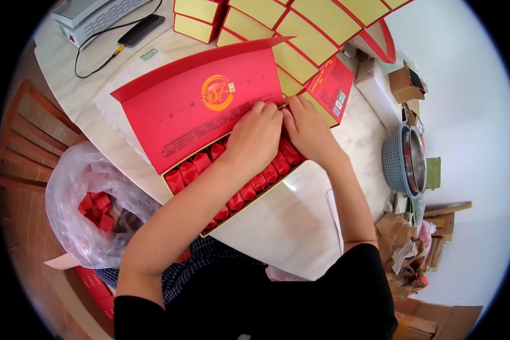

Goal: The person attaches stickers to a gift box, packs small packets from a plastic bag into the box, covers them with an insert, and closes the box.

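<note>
An open red gift box lies on the table, its lid (181,113) raised and printed with an orange round emblem and dark text. Rows of red wrapped pieces (259,181) fill its tray. My left hand (255,136) reaches over the tray to the far right corner, fingers curled together near the lid's edge. Beside it, my right hand (310,127) bends its fingers over the same corner, thumb close to the left fingertips. The hands almost touch. Whatever the fingers pinch there is too small and hidden to name.
Stacked red and gold boxes (303,31) stand behind the hands. A phone (141,30) with a cable lies at the back left. On the left hangs a plastic bag (68,198) with red pieces. A blue-grey basket (395,161), metal bowl and cartons are at right.
</note>
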### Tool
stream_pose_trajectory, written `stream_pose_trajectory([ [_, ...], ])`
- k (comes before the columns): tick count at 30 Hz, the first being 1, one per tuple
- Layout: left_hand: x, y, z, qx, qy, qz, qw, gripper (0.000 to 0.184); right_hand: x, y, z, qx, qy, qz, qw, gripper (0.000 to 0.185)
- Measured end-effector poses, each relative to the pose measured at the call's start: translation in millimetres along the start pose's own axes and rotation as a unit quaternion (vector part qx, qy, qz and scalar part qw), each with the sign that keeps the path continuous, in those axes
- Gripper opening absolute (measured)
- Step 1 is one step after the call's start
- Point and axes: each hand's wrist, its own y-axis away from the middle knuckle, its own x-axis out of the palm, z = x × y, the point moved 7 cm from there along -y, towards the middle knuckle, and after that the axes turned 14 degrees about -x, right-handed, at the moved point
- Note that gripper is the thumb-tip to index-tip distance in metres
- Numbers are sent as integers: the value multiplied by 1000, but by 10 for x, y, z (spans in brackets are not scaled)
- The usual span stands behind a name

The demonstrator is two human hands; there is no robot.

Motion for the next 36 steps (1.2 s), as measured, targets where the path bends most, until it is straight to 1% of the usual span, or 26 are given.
stream_pose_trajectory([
  [2,-78,-43,19,-21,27,-26,999,16,12,49,-45,-40,88,-166,981,53],
  [3,-153,-79,54,-63,73,-14,995,17,128,54,-67,-38,90,-164,982,53],
  [4,-196,-99,92,-104,118,-2,988,17,263,51,-100,-19,85,-156,984,60],
  [5,-211,-94,67,-101,120,3,988,17,333,51,-93,3,79,-148,986,68],
  [6,-268,-87,50,-101,140,-24,985,14,329,51,-109,47,86,-124,987,68],
  [7,-326,-92,42,-98,159,-52,981,11,317,48,-104,53,89,-129,986,68],
  [9,-333,-65,37,-100,160,-25,982,13,329,54,-118,79,70,-97,990,68],
  [11,-333,72,-102,-23,75,27,997,19,325,84,-158,91,57,-118,987,66],
  [12,-333,177,-135,-11,42,73,996,35,339,83,-169,87,44,-118,988,64],
  [13,-375,285,-153,-2,44,79,996,35,357,95,-171,85,30,-117,989,63],
  [14,-388,409,-155,11,-21,88,996,43,326,94,-148,97,10,-122,988,54],
  [15,-407,520,-144,24,-87,95,991,51,334,112,-169,106,9,-125,986,54],
  [16,-401,600,-96,7,-124,134,983,63,287,120,-164,90,0,-169,982,49],
  [17,-376,659,-42,12,-124,140,982,63,241,141,-152,73,-7,-212,974,44],
  [18,-330,719,20,28,-152,123,980,63,157,206,-154,80,-26,-278,957,33],
  [19,-301,760,42,47,-175,107,978,63,140,275,-201,92,-20,-280,955,33],
  [21,-275,757,43,39,-191,105,975,64,-18,609,-273,81,6,-396,915,21],
  [22,-269,763,37,45,-191,100,976,64,-82,827,-270,75,53,-420,903,14],
  [25,-269,768,87,49,-180,94,978,63,-111,1626,-404,162,164,-353,907,20],
  [27,-289,765,89,45,-167,98,980,63,-36,2261,-501,226,204,-281,910,29],
  [28,-290,768,91,48,-164,95,981,62,21,2615,-603,273,209,-234,909,40],
  [29,-287,769,90,51,-158,96,981,62,-37,2834,-546,276,214,-233,907,40],
  [31,-285,770,97,54,-166,92,980,62,14,3281,-632,435,182,-91,877,64],
  [32,-281,773,106,57,-165,88,981,62,-29,3387,-645,439,184,-91,875,64],
  [34,-277,779,110,60,-161,87,981,62,55,3529,-766,470,121,-5,874,87],
  [36,-289,777,117,60,-160,83,982,62,-7,3501,-774,488,89,-1,868,85],
])
